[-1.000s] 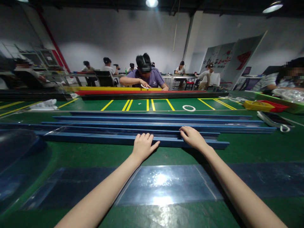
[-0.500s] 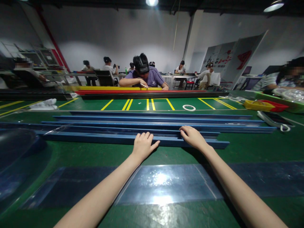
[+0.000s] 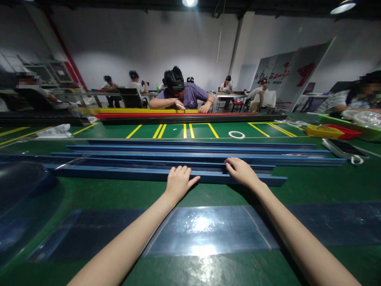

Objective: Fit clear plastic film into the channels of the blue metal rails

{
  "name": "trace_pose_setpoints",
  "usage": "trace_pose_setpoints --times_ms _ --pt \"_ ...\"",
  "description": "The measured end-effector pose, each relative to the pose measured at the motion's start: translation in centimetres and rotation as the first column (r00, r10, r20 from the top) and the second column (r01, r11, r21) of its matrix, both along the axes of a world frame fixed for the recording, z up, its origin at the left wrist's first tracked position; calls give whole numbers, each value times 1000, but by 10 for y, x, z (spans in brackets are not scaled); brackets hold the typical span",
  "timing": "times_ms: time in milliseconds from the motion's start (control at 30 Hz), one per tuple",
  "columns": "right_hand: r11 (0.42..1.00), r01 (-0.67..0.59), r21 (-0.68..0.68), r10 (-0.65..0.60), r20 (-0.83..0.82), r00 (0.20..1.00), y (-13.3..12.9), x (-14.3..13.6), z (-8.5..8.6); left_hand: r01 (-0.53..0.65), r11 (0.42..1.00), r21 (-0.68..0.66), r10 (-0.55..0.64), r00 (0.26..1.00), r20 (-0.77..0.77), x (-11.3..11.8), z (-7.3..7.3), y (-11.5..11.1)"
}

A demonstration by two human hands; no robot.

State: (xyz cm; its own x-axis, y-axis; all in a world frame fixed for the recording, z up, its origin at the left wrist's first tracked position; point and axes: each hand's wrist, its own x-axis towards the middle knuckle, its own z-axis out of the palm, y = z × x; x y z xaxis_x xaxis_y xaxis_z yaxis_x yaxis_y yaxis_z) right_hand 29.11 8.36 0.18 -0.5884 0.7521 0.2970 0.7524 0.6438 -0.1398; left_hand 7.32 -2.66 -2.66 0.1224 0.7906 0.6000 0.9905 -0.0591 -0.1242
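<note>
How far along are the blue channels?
Done, it seems: the blue channels lie lengthwise on the green table. In hand: left hand on the nearest channel, right hand at its right part. Left: can't tell; right ends sit uneven, and a clear sheet lies flat in front.

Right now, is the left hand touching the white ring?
No, the left hand rests on the nearest blue channel, while the white ring lies farther off.
</note>
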Motion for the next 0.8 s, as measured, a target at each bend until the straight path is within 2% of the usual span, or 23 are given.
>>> trace_pose_setpoints --times_ms 800 --pt "1000 12 -7 -13 -6 1000 1 1 -1 -6 1000 -1 6 999 32 -3 -1 2"
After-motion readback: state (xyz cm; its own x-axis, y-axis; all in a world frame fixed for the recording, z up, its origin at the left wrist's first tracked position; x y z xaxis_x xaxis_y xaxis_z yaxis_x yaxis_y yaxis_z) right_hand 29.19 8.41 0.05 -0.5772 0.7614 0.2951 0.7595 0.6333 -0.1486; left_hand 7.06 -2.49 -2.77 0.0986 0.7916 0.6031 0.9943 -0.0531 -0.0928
